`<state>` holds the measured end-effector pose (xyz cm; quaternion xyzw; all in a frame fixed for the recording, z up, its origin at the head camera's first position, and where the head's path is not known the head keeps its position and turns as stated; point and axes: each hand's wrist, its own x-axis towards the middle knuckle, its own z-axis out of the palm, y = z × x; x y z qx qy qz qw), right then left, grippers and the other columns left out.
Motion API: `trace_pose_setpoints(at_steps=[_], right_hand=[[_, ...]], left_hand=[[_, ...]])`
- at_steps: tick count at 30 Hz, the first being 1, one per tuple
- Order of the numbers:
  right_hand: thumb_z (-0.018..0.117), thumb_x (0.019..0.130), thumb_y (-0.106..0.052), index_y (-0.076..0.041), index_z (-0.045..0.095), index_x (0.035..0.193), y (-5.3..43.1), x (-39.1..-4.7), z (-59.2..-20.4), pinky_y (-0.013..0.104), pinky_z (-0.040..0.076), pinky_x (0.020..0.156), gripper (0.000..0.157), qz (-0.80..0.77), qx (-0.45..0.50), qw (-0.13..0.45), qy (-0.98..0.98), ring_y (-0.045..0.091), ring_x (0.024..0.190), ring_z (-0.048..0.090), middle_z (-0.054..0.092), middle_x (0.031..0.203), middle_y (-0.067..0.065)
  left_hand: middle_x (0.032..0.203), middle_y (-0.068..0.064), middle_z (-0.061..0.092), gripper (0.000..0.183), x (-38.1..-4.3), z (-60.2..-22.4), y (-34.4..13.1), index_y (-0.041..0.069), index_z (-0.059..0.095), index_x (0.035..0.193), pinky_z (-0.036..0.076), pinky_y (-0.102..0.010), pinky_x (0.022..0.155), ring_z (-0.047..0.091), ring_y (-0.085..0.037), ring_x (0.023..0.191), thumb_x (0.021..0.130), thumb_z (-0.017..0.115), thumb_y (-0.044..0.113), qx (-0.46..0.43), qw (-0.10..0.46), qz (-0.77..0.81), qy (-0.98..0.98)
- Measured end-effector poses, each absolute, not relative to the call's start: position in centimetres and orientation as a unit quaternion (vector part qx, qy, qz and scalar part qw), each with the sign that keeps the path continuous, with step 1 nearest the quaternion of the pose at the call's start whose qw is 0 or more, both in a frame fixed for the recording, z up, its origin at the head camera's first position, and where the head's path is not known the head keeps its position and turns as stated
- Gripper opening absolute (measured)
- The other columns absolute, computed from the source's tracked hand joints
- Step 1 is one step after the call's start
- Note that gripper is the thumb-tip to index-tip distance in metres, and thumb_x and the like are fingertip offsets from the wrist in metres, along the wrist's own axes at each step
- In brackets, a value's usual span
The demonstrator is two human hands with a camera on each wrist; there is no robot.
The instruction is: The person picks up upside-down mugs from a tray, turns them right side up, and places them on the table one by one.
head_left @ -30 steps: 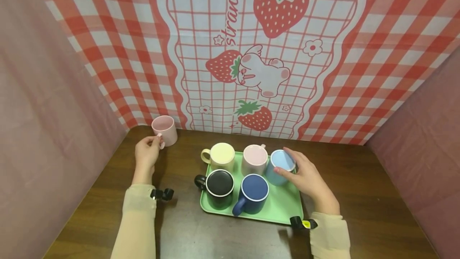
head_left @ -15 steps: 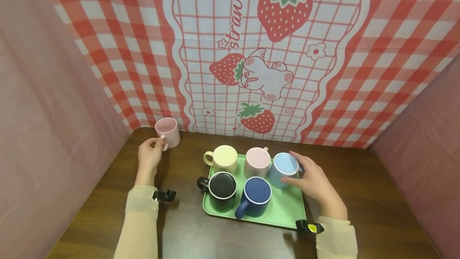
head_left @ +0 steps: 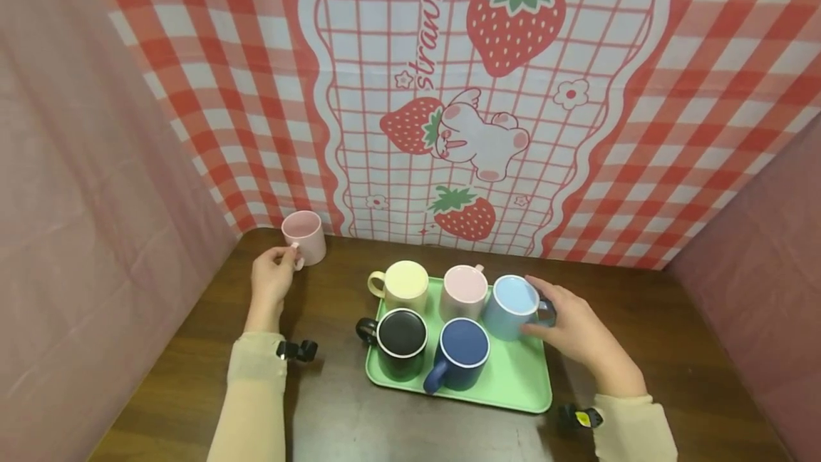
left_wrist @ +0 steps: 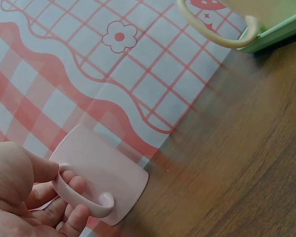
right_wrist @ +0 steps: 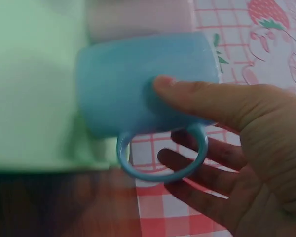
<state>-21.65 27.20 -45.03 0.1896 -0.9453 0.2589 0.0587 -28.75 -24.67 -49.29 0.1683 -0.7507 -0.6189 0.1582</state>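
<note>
At the back left, my left hand (head_left: 272,276) pinches the handle of an upright pink mug (head_left: 308,237), with the thumb on top and fingertips through the loop in the left wrist view. My right hand (head_left: 574,319) is at the light blue mug (head_left: 507,312), on the right end of a green tray (head_left: 513,376). The thumb lies against its near side. The other fingers extend loosely behind its handle (right_wrist: 163,175), without curling round it.
Also on the tray are a yellow mug (head_left: 405,287), a pale pink mug (head_left: 463,294), a black mug (head_left: 400,344) and a dark blue mug (head_left: 463,355). A strawberry-print cloth (head_left: 474,134) hangs behind the wooden table (head_left: 359,419).
My right hand has slid rightward off the light blue mug's body, so its handle now shows. My left hand stays on the pink mug's handle. The whole view has shifted slightly.
</note>
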Motion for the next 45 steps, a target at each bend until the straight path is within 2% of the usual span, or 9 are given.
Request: trace_pose_setpoints(at_steps=[8,12,14,16,19,27,32,41,45], right_hand=[[0.09,0.075,-0.017,-0.007,0.064,0.131,27.9,-21.9,-43.7,0.049,0.056,0.08,0.063,0.179,0.223,0.104,-0.953,0.024,0.097,0.067,0.071,0.115,0.009],[0.085,0.075,-0.011,-0.01,0.074,0.103,27.9,-22.0,-43.4,0.047,0.055,0.071,0.031,0.131,0.236,0.153,-0.951,0.021,0.084,0.066,0.071,0.093,0.002],[0.083,0.074,-0.009,-0.015,0.074,0.085,27.8,-21.9,-43.3,0.043,0.053,0.064,0.016,0.116,0.236,0.176,-0.949,0.02,0.076,0.063,0.067,0.082,-0.002],[0.08,0.074,-0.006,-0.02,0.069,0.071,27.7,-21.8,-43.3,0.041,0.049,0.057,0.018,0.11,0.236,0.188,-0.947,0.017,0.068,0.059,0.062,0.074,-0.004],[0.077,0.074,-0.003,-0.024,0.059,0.062,27.5,-21.7,-43.3,0.037,0.043,0.052,0.03,0.104,0.238,0.201,-0.944,0.014,0.061,0.051,0.055,0.068,-0.005],[0.074,0.078,-0.005,-0.021,0.046,0.056,27.4,-21.4,-44.1,0.036,0.036,0.047,0.04,0.086,0.197,0.196,-0.957,0.016,0.055,0.04,0.046,0.062,-0.003],[0.076,0.083,-0.007,-0.019,0.048,0.058,27.6,-21.3,-44.7,0.037,0.036,0.047,0.039,0.088,0.197,0.195,-0.957,0.016,0.052,0.04,0.041,0.06,-0.003],[0.08,0.077,0.001,-0.01,0.057,0.066,27.4,-21.1,-45.6,0.033,0.035,0.044,0.028,0.094,0.232,0.256,-0.934,0.013,0.049,0.037,0.039,0.06,-0.002],[0.083,0.074,0.001,-0.01,0.055,0.067,27.6,-21.3,-46.0,0.034,0.036,0.043,0.03,0.101,0.238,0.266,-0.929,0.014,0.049,0.039,0.039,0.06,-0.002]], left_hand=[[0.111,-0.024,0.071,0.03,-28.9,-49.4,-24.6,-0.007,0.068,0.112,0.053,-0.02,0.075,0.068,-0.023,0.094,0.103,0.058,0.02,0.161,0.159,-0.631,-0.742],[0.111,-0.024,0.071,0.03,-28.9,-49.4,-24.6,-0.008,0.068,0.112,0.053,-0.018,0.073,0.067,-0.023,0.093,0.103,0.058,0.019,0.162,0.161,-0.633,-0.74],[0.11,-0.024,0.071,0.029,-28.9,-49.3,-24.5,-0.008,0.068,0.111,0.052,-0.018,0.072,0.066,-0.024,0.094,0.103,0.058,0.019,0.162,0.164,-0.633,-0.739],[0.11,-0.024,0.071,0.029,-28.9,-49.3,-24.5,-0.008,0.068,0.11,0.052,-0.018,0.072,0.066,-0.026,0.095,0.103,0.058,0.018,0.161,0.165,-0.633,-0.739],[0.109,-0.023,0.071,0.03,-29.0,-49.3,-24.5,-0.008,0.068,0.111,0.054,-0.022,0.075,0.067,-0.027,0.096,0.103,0.058,0.018,0.157,0.166,-0.634,-0.738],[0.111,-0.023,0.071,0.03,-29.1,-49.3,-24.5,-0.007,0.068,0.112,0.056,-0.03,0.083,0.067,-0.028,0.098,0.103,0.058,0.019,0.158,0.156,-0.639,-0.737],[0.111,-0.024,0.071,0.032,-29.0,-49.2,-24.5,-0.008,0.067,0.113,0.056,-0.028,0.083,0.067,-0.027,0.098,0.103,0.059,0.022,0.157,0.154,-0.639,-0.737],[0.113,-0.022,0.071,0.035,-28.8,-49.2,-24.6,-0.007,0.066,0.115,0.055,-0.028,0.084,0.067,-0.025,0.099,0.103,0.058,0.025,0.165,0.14,-0.637,-0.739],[0.112,-0.022,0.071,0.034,-28.7,-49.2,-24.6,-0.007,0.067,0.114,0.055,-0.026,0.082,0.067,-0.027,0.099,0.103,0.059,0.024,0.167,0.143,-0.637,-0.739]])
